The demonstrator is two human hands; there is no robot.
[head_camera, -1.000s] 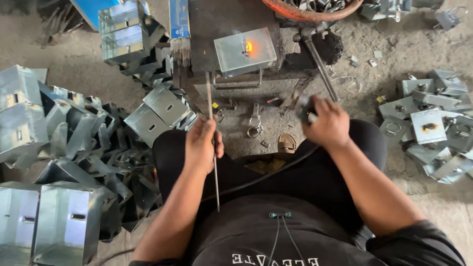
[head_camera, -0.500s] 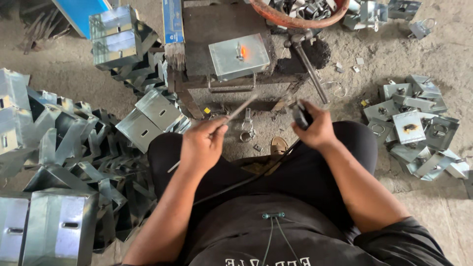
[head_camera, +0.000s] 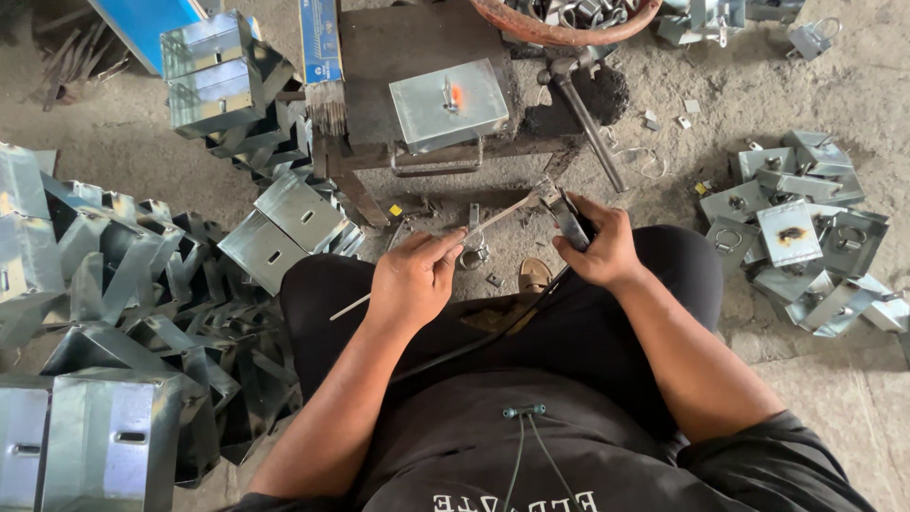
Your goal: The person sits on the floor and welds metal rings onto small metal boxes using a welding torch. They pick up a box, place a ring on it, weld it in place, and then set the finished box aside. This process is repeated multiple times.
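Rod (head_camera: 493, 220) between hands, tip seemingly clamped.

Single head-worn view — steeply downward, close over lap, hands and littered floor (head_camera: 123, 152).

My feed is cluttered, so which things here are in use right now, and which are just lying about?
In use:
- thin grey metal rod, pinched in the left hand
- dark clamp-like holder, gripped by the right hand
- flat galvanised plate with a glowing orange spot

Lying about:
- folded sheet-metal boxes
- hammer
- small plates with rings
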